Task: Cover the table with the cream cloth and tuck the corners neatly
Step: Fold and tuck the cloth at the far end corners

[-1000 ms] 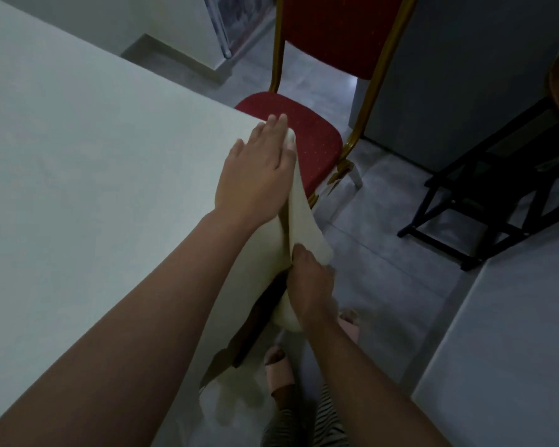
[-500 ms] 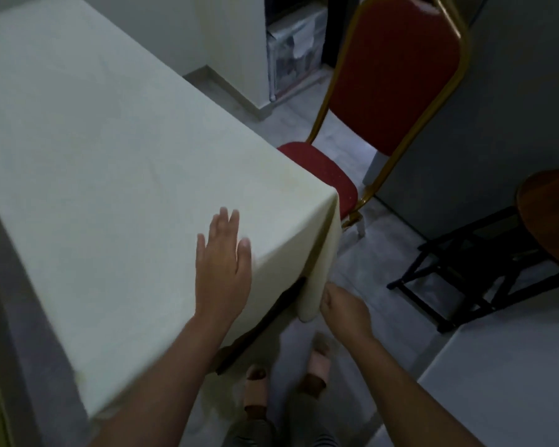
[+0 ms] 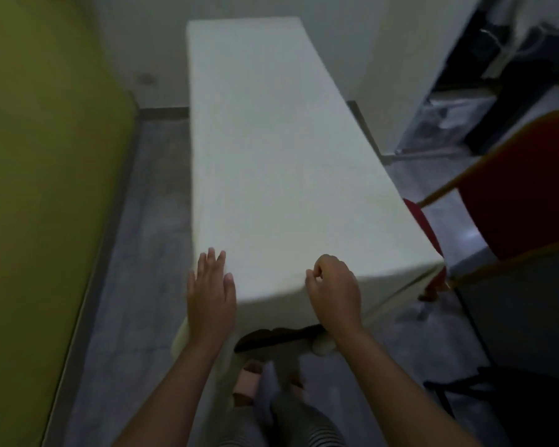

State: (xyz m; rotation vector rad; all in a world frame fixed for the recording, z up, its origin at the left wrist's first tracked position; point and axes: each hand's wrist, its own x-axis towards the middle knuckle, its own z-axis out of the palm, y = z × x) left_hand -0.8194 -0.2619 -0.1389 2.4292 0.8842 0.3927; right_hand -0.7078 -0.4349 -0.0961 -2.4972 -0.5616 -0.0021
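Note:
The cream cloth (image 3: 271,156) lies smooth over the whole long table, hanging down its sides. A dark strip of the table (image 3: 278,337) shows under the cloth's near hem. My left hand (image 3: 211,295) rests flat and open on the cloth at the near left corner, fingers spread. At the near edge, right of the middle, my right hand (image 3: 333,293) has its fingers curled and seems to pinch the cloth. A rolled bit of cloth (image 3: 323,346) hangs below that wrist. The near right corner (image 3: 433,269) drapes in a fold.
A yellow-green wall (image 3: 46,188) runs close along the left, leaving a narrow grey floor strip. A red chair with a gold frame (image 3: 513,195) stands against the table's right side. Shelving (image 3: 465,91) is at the back right, a black frame (image 3: 459,391) at the lower right. My sandalled feet (image 3: 252,382) are below.
The view has swung from the table's right corner to its short near end. My left hand slid to the near left corner. My right hand rose from the hanging corner to the top edge.

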